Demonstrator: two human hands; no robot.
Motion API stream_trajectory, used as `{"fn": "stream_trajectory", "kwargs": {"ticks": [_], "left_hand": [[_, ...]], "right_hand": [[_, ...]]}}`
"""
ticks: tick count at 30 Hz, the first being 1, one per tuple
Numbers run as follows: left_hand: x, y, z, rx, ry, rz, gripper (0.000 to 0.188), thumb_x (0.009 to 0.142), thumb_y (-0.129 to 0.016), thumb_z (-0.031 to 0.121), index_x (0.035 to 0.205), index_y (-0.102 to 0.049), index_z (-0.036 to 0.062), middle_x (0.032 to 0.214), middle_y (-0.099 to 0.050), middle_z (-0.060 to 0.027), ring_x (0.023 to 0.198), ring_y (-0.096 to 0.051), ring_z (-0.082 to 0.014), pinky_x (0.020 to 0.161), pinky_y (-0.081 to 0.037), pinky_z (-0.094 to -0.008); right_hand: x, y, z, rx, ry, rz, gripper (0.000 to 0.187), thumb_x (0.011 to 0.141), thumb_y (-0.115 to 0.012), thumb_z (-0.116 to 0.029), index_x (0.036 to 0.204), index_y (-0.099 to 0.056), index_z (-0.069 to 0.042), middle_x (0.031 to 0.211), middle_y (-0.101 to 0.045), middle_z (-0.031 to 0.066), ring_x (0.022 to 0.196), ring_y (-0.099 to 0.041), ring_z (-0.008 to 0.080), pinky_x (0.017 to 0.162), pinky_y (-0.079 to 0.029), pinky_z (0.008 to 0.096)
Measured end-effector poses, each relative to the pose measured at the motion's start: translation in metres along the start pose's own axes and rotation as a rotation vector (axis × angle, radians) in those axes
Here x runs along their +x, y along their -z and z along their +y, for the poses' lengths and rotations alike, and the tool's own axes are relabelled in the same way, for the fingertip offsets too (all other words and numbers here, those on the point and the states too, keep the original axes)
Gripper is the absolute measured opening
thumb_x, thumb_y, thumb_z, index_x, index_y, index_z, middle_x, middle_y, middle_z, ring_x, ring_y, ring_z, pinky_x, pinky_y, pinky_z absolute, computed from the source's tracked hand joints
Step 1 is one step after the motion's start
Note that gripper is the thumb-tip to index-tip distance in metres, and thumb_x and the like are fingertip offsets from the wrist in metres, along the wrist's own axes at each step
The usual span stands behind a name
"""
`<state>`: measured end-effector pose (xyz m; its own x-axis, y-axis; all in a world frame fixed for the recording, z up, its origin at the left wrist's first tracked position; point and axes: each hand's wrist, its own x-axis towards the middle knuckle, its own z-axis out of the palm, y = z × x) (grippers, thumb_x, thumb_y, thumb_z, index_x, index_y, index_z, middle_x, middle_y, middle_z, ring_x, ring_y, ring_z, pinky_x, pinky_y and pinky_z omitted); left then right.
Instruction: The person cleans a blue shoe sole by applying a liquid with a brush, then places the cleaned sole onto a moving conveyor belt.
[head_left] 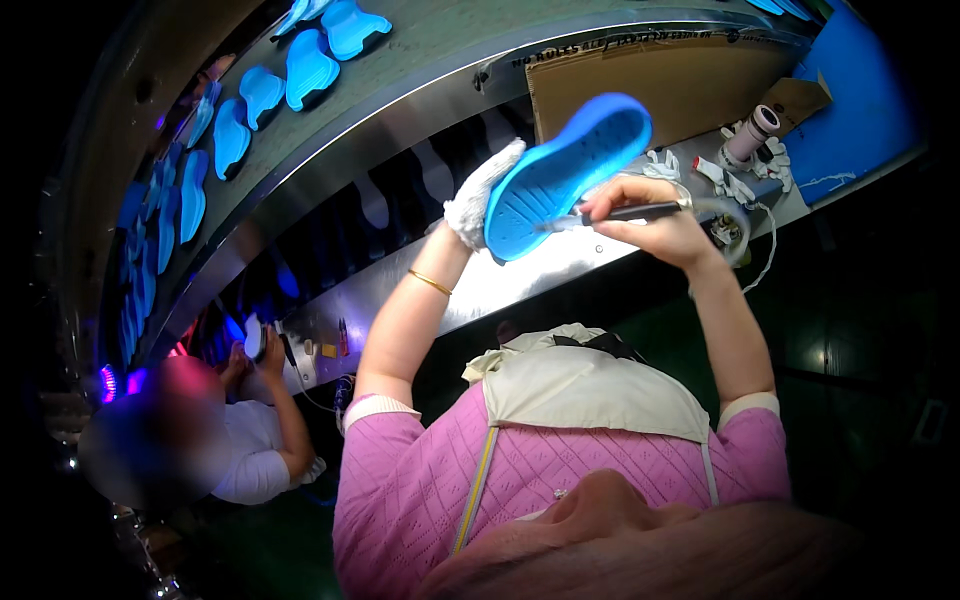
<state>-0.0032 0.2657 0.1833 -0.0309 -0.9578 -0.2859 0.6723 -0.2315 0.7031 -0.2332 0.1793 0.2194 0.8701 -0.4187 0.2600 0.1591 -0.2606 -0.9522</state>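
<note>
My left hand (480, 196), in a white knit glove, holds a bright blue shoe sole (570, 170) from its left side. The sole is tilted, its hollow inner face with slots and small holes turned up. My bare right hand (640, 215) pinches a brush (650, 211) with a dark handle. The brush's pale tip is at the near end of the sole's inner face; whether it touches there I cannot tell. Beneath the sole lies a brightly lit white surface (490, 285).
Several blue soles (312, 70) lie on the conveyor belt (440, 40) beyond a metal rail. A cardboard sheet (660, 85), a pink bottle (752, 135) and gloves (722, 180) are at the right. A co-worker (255, 440) at left handles a pale sole (255, 338).
</note>
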Motion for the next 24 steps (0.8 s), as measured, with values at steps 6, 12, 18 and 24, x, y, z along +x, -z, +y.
{"fn": "stream_trajectory", "kwargs": {"ticks": [6, 12, 18, 24], "left_hand": [[0.014, -0.001, -0.036, -0.405, -0.358, -0.322, 0.084, 0.091, -0.040, 0.065, 0.144, -0.036, 0.0006, 0.138, -0.047, -0.0252, 0.123, -0.052, -0.0394, 0.107, -0.041, -0.0500], [0.016, 0.002, -0.049, -0.414, -0.350, -0.319, 0.083, 0.089, -0.040, 0.066, 0.145, -0.037, 0.0045, 0.138, -0.048, -0.0241, 0.121, -0.053, -0.0377, 0.105, -0.042, -0.0490], [0.015, -0.002, -0.053, -0.569, -0.256, -0.329, 0.081, 0.090, -0.040, 0.063, 0.142, -0.040, 0.0017, 0.136, -0.050, -0.0244, 0.119, -0.054, -0.0395, 0.103, -0.043, -0.0500], [-0.001, -0.007, -0.052, -0.438, -0.289, -0.299, 0.077, 0.093, -0.038, 0.062, 0.141, -0.040, 0.0024, 0.135, -0.051, -0.0226, 0.117, -0.056, -0.0372, 0.102, -0.045, -0.0504]], "right_hand": [[-0.017, -0.057, 0.022, -0.174, 0.053, 0.119, 0.014, 0.079, -0.074, -0.004, 0.092, -0.069, 0.000, 0.086, -0.068, 0.0064, 0.076, -0.063, 0.0093, 0.068, -0.049, 0.0238], [-0.004, -0.047, 0.006, -0.045, 0.081, 0.426, 0.012, 0.085, -0.072, -0.006, 0.093, -0.067, 0.000, 0.087, -0.068, 0.0056, 0.080, -0.065, 0.0105, 0.073, -0.051, 0.0240], [-0.009, -0.065, 0.002, -0.212, 0.260, 0.060, 0.015, 0.078, -0.075, 0.002, 0.091, -0.067, 0.001, 0.091, -0.069, 0.0114, 0.082, -0.066, 0.0164, 0.074, -0.052, 0.0262], [-0.001, -0.014, 0.018, 0.143, -0.101, 0.166, 0.016, 0.085, -0.072, -0.009, 0.098, -0.068, 0.000, 0.089, -0.069, 0.0074, 0.078, -0.066, 0.0113, 0.072, -0.054, 0.0242]]}}
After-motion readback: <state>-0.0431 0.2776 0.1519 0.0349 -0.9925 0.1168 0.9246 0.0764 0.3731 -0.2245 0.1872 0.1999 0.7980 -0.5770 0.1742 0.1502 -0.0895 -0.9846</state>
